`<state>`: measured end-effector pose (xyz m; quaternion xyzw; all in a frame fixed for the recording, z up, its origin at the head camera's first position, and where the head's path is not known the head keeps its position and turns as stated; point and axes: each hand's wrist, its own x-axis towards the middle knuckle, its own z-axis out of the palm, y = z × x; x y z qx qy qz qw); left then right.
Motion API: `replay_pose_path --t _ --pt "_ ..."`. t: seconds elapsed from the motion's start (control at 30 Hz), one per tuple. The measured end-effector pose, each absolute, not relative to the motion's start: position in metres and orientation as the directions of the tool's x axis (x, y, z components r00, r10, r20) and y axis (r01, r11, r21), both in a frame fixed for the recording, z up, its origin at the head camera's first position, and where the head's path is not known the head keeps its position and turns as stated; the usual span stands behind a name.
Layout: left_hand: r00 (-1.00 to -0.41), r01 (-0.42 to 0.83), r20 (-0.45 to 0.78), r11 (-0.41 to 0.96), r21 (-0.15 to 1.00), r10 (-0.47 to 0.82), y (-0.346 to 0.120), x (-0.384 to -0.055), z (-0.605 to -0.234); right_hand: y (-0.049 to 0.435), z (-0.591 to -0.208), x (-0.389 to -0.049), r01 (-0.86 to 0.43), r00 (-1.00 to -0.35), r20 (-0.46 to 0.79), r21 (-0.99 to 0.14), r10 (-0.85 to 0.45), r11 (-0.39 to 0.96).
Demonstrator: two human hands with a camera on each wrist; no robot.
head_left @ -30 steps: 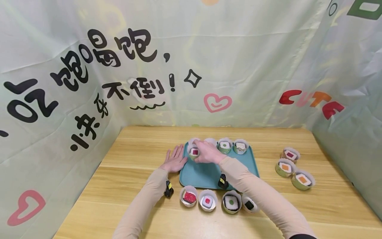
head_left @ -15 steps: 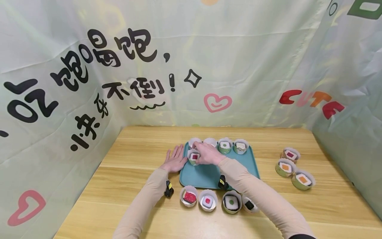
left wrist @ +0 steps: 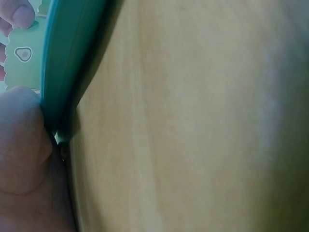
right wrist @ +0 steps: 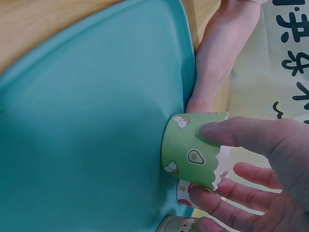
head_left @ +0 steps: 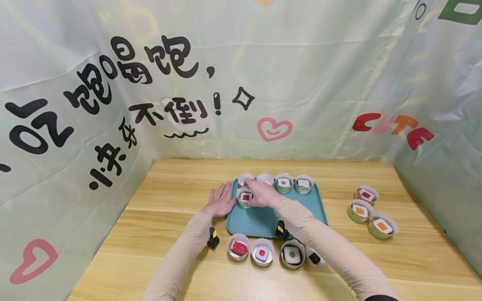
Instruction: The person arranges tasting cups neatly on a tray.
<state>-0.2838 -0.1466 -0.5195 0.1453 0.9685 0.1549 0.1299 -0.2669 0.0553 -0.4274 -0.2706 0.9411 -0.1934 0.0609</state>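
My right hand [head_left: 263,193] holds a green paper baking cup [head_left: 243,204] at the left side of the teal tray [head_left: 256,221]. A white toy sushi piece [head_left: 246,197] with a dark red square centre lies inside it. In the right wrist view the thumb presses the cup's avocado-printed wall [right wrist: 183,150], with fingers round the other side. The cup stands just in front of another paper cup [head_left: 244,179] at the tray's back left corner. My left hand [head_left: 219,203] lies on the table with fingers spread, its thumb side against the tray's left edge.
Several paper cups, including a green one [head_left: 284,184], line the tray's back edge. In front of the tray stand several more, one holding a red-topped piece [head_left: 239,249]. To the right are three cups, the nearest [head_left: 382,233] green. Printed cloth [head_left: 320,104] encloses the table.
My right hand has brought the green cup slightly nearer and lowered it in front of the back left cup, which now shows more. The left hand has stayed put.
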Motion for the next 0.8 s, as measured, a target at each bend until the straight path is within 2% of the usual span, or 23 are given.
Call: replay_pose_path --t 0.8 --pt "-0.924 0.237 -0.21 0.909 0.343 0.32 -0.1459 -0.2832 -0.5177 0.0552 -0.4267 -0.2684 -0.494 -0.847 0.021 -0.399 -0.531 0.772"
